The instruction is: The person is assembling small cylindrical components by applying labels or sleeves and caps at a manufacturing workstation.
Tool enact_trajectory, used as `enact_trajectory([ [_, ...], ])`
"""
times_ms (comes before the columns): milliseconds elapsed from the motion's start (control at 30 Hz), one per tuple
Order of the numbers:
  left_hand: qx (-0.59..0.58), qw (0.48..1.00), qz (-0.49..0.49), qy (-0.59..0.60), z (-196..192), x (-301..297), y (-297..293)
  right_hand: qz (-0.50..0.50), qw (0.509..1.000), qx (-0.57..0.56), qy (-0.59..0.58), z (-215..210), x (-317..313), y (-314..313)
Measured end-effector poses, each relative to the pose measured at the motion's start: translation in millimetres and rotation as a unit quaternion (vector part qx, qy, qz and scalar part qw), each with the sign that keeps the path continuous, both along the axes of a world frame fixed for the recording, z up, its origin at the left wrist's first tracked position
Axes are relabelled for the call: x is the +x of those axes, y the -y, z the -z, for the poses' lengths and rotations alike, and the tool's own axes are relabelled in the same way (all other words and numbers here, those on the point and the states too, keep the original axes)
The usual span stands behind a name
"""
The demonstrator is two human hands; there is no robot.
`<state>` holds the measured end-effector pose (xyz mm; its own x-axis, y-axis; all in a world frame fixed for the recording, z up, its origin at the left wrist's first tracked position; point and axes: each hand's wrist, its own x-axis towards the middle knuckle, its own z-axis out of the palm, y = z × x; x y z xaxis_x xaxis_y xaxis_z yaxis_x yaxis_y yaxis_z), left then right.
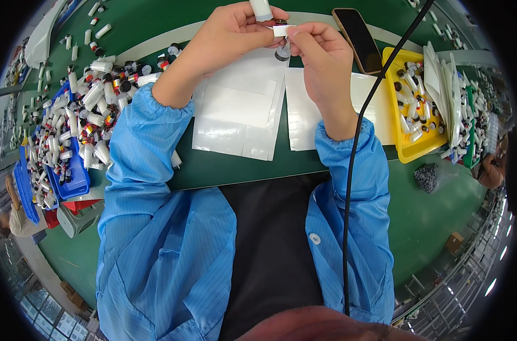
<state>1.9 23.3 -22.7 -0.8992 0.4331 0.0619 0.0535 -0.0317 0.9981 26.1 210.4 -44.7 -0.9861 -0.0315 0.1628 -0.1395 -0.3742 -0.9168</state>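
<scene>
Both of my hands meet at the top middle, above the sheets. My left hand (230, 37) is closed round a white cylindrical part (262, 9), which sticks up past the fingers. Between the hands is a small white label-like piece (283, 30). The thumb and finger of my right hand (324, 54) pinch its right end. A round grey piece with a dark rim (283, 53) shows just below the fingertips; whether it joins the cylinder I cannot tell. Beneath my hands lies a glossy white sheet (230, 133), with further pale sheets (301, 125) to its right.
White cylindrical parts with dark ends (93, 96) heap up at left, around blue trays (76, 176). On the right stand a yellow tray (409, 153) of similar parts and a stack of pale sheets (437, 85). A phone (358, 40) lies behind my right hand. A black cable (354, 153) crosses the view.
</scene>
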Motion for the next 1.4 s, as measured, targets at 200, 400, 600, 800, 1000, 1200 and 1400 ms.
enact_trajectory([
  [200,0.014,1.000,-0.006,0.002,3.6,-1.8,2.0,0.013,0.999,0.008,-0.033,-1.2,1.5,2.0],
  [400,-0.019,1.000,0.012,-0.014,-3.2,0.3,1.2,0.046,0.998,0.035,-0.037,-0.4,2.9,3.0],
  [600,0.013,1.000,-0.006,0.024,0.3,0.5,-0.4,0.058,0.996,0.050,-0.045,-0.4,5.0,4.9],
  [800,0.068,0.996,-0.016,0.056,2.0,0.0,0.2,0.088,0.992,-0.019,-0.086,-11.0,8.7,12.5],
  [1000,0.130,0.987,-0.024,0.091,-11.4,1.7,-3.5,0.117,0.948,0.210,-0.210,9.8,-2.6,-2.8],
  [1200,0.094,0.991,-0.025,0.090,-18.0,3.7,-5.4,0.136,0.933,0.255,-0.215,6.7,-2.2,-2.0],
  [1400,0.040,0.999,-0.007,-0.012,0.7,-0.5,0.9,0.157,0.909,0.302,-0.240,4.8,-0.7,1.2],
])
